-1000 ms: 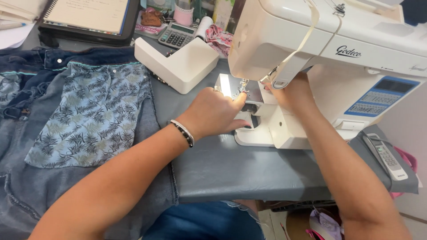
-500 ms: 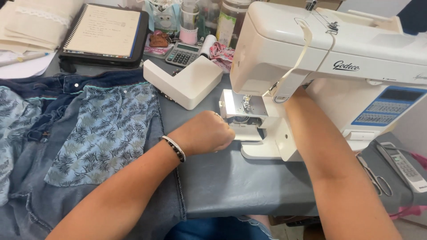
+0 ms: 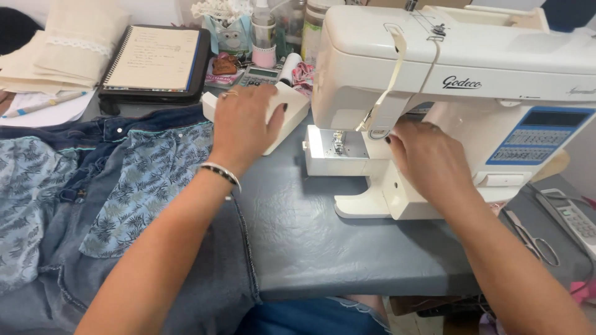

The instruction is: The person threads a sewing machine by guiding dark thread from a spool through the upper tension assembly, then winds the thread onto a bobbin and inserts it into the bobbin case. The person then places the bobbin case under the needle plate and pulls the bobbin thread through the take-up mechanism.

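A cream sewing machine stands on the grey table. My right hand rests on the machine's free arm, just right of the needle area, fingers spread. My left hand lies on a detached cream accessory box left of the machine, fingers curled over its top; whether it grips the box is unclear. A dark bead bracelet sits on that wrist. Denim jeans with blue leaf-print pocket lining lie inside out at the left.
A spiral notebook on a dark folder, folded cream cloth, a pen, a calculator and small bottles crowd the back. Scissors and a handset lie at the right edge.
My left hand has left the needle plate and moved left and back onto the accessory box. My right hand has shifted onto the free arm.
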